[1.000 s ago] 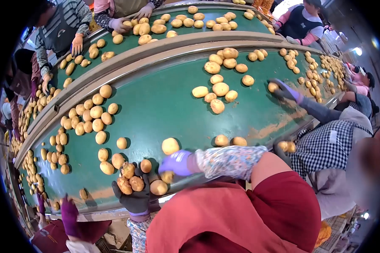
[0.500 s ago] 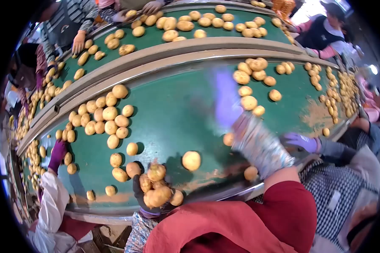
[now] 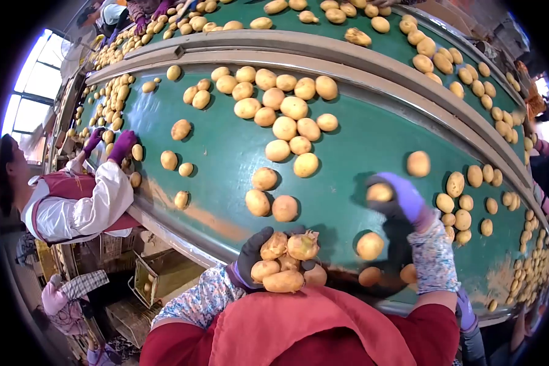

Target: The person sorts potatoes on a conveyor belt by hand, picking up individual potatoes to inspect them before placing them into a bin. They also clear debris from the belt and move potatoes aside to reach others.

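My left hand, in a dark glove with a purple cuff, cradles several potatoes against my front at the near edge of the green belt. Some of them have rough, peeling skin. Over the belt to the right, my right hand, in a purple and dark glove, has its fingers curled round a single potato; motion blurs it slightly. A loose potato lies just below that hand, and another potato sits above it.
A cluster of potatoes spreads across the middle of the belt. A raised rail separates a second belt behind. At left, a co-worker with purple gloves handles potatoes. A crate stands below the near edge.
The view has swung left. My right hand, a blur with no potato visible before, now grips one nearer to me. My left hand still holds its bunch of potatoes.
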